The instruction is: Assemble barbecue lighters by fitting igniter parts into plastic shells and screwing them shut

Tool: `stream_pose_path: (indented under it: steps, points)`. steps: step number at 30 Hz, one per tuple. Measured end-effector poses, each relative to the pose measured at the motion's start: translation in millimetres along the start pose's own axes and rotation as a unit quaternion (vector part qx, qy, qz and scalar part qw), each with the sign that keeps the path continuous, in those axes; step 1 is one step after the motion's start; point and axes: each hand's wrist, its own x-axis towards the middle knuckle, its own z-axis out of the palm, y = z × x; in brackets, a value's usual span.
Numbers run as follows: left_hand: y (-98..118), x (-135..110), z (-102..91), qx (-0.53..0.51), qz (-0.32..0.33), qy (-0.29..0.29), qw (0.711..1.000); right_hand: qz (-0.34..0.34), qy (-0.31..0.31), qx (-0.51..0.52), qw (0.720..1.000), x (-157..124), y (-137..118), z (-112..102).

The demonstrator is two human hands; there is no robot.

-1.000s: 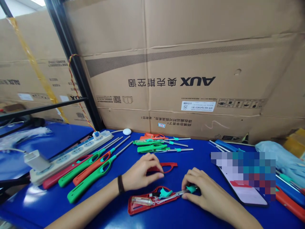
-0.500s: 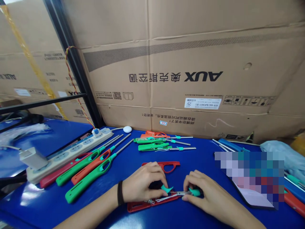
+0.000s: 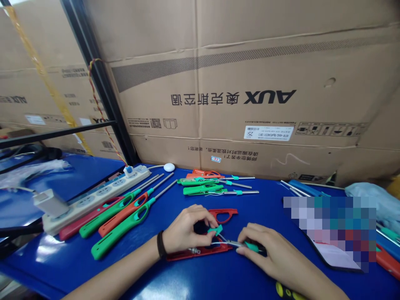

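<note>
My left hand [image 3: 189, 228] pinches a small teal lighter trigger [image 3: 215, 230] between thumb and fingertips. In my right hand [image 3: 259, 242] are what look like small pliers [image 3: 235, 243], metal end pointing left, with teal and black at the grip. Their tip meets a thin white wire [image 3: 218, 243] near the trigger. Below both hands lies an opened red lighter shell half [image 3: 209, 252], partly hidden by my left hand, with small inner parts in it. The other red shell half [image 3: 227, 215], with its finger loop, rests just behind.
Several assembled lighters [image 3: 120, 233] lie at left beside a white power strip [image 3: 103, 191]. Opened lighters [image 3: 204, 189] with metal tubes lie at the back, before a large cardboard box [image 3: 218, 62]. A blurred-out flat item [image 3: 340, 254] is at right. A yellow-and-black handle [image 3: 286, 291] shows at the front edge.
My left hand has raised and turned the teal trigger slightly. My right hand has shifted a little, and the pliers' tip now angles toward the wire. The yellow-and-black handle has come into view.
</note>
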Motion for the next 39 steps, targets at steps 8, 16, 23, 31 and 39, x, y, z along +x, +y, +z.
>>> stream_pose_path:
  steps: [8,16,23,31,39]
  points:
    - [-8,-2,0.1,0.028,0.016,0.003,0.999,0.005,0.030,0.025,0.999,1,-1,5]
    - [-5,-3,-12.9,0.091,0.008,-0.049,0.995,0.070,0.101,-0.019,0.992,4,4,-2]
    - [-6,-2,-18.7,0.130,0.027,-0.088,0.987,0.121,0.188,-0.046,0.974,4,5,-8]
    - [-5,-5,-2.6,0.061,0.111,-0.119,0.985,0.033,0.184,-0.031,0.982,9,18,-1]
    - [-1,-3,-19.2,0.082,0.036,-0.145,0.985,-0.011,0.190,-0.033,0.981,14,35,8]
